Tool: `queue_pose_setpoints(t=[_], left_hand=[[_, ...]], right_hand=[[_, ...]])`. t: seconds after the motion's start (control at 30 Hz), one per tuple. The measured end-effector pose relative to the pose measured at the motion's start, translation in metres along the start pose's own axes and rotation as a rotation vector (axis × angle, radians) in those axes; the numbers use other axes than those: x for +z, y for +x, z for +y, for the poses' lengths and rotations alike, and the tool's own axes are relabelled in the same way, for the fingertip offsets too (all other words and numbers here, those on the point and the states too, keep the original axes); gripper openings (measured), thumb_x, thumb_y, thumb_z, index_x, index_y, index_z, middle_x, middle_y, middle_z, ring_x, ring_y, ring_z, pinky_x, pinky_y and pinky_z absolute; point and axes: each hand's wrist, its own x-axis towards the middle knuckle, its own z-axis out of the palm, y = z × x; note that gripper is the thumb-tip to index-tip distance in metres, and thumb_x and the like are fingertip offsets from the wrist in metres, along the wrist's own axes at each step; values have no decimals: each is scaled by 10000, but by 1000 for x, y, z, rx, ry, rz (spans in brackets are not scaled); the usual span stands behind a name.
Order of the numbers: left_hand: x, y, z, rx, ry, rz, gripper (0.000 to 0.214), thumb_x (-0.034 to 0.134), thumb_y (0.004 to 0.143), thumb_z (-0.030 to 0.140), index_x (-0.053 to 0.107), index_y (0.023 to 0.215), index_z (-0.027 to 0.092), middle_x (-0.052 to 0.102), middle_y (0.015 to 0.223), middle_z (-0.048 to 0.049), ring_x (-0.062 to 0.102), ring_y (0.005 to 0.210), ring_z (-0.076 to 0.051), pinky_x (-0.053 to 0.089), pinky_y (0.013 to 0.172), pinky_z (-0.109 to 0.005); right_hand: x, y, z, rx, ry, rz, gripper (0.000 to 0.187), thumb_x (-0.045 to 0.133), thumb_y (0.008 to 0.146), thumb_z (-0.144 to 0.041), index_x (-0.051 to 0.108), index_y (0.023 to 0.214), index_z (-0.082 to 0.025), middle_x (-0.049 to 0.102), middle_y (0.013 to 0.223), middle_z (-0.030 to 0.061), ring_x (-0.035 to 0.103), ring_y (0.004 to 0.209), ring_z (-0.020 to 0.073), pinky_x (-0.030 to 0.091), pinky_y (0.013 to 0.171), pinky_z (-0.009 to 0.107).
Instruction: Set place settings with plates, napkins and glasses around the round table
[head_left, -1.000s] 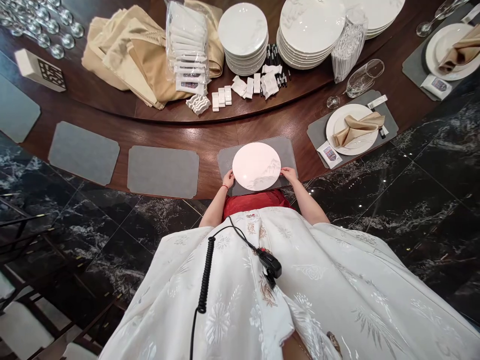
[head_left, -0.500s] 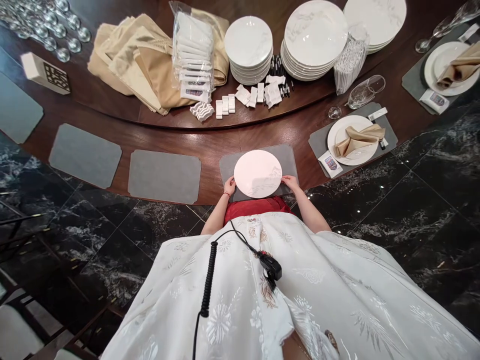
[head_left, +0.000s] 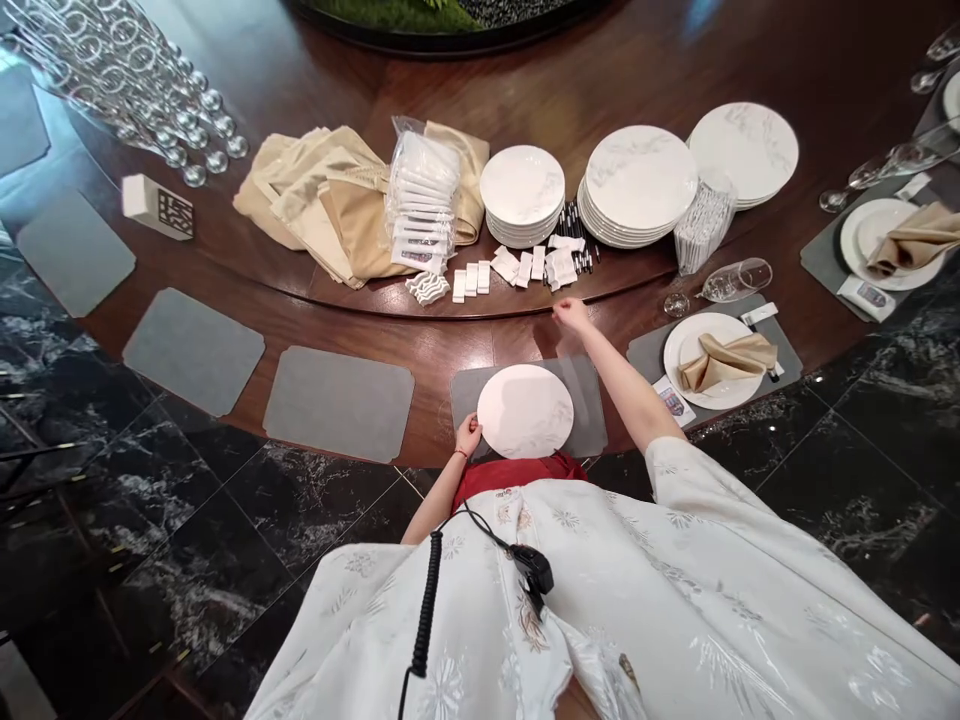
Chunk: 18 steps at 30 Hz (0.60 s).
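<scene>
A round white plate with a faint grey marble pattern lies on a grey placemat at the table's near edge. My left hand rests on the plate's lower left rim, fingers against it. My right hand is stretched forward off the plate and holds nothing. Its fingers are at the edge of the raised wooden tier, just short of several small white wrapped packets and a bunch of black pens.
The raised tier holds stacked white plates, folded beige napkins, and a plastic bag of white packets. A set place lies right of my arm. Bare grey placemats lie to the left, and glassware stands far left.
My right hand has left the plate's rim and reached forward to the tier's edge. The view has tilted up, showing more of the table. The plate remains on the mat under my left hand.
</scene>
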Motion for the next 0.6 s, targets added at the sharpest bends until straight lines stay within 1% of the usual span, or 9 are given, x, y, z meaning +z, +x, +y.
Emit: queue_pose_setpoints(t=[0.07,0.13,0.17,0.23,0.3,0.37,0.43,0.53,0.6], left_hand=[[0,-3,-3,-8,-4,-3,354,659,694,262,668,1042,195,595,734,-11,585,720,-174,512,817,-349],[0,-5,-6,-17,-14,5,328,662,711,270,678,1032,201,621,755,-26,612,747,-185,525,822,-354],[0,-6,-7,-22,-21,10,311,667,719,279,685,1020,203,632,765,-34,624,761,-191,530,825,-356],[0,-8,-9,-31,-36,16,280,678,732,304,700,994,209,650,787,-51,641,782,-203,534,827,-360],[0,-9,-10,-40,-45,13,270,689,742,327,710,986,214,663,811,-61,651,796,-210,537,833,-364],[0,-10,-12,-48,-62,1,284,697,752,344,710,1001,208,675,840,-63,657,815,-210,537,855,-369],[1,-10,-14,-46,-93,-6,323,696,762,359,699,1036,186,681,865,-62,659,837,-203,533,885,-371],[1,-8,-15,-39,-119,2,373,691,775,373,680,1077,155,674,867,-55,652,850,-192,525,909,-363],[1,-5,-13,-48,-111,3,366,690,781,372,677,1071,148,666,853,-50,648,849,-188,522,912,-356]], right_hand=[[9,56,-56,4,223,-43,291,677,914,-442,614,939,-159,686,812,59,675,722,142,600,767,326],[17,105,-103,17,411,-18,464,558,960,-598,589,1039,-143,667,883,72,682,724,133,603,699,309],[21,125,-121,45,485,18,526,489,976,-642,579,1076,-133,656,919,85,689,740,138,604,680,309],[27,154,-145,118,570,108,574,401,1003,-648,568,1127,-113,639,970,112,698,773,155,610,667,327],[31,167,-153,120,563,179,548,401,1018,-614,575,1149,-111,634,984,119,701,796,174,618,677,361],[33,167,-151,38,517,235,511,438,1011,-598,595,1135,-127,640,975,110,707,817,191,624,699,393],[31,155,-145,-38,494,302,483,482,992,-597,616,1091,-144,650,967,98,710,836,203,632,722,404],[22,118,-135,-105,545,355,433,544,965,-570,634,1037,-153,662,957,90,707,859,206,645,749,394],[16,81,-123,-134,608,349,381,568,959,-523,638,1023,-153,666,955,81,703,874,198,652,761,379]])
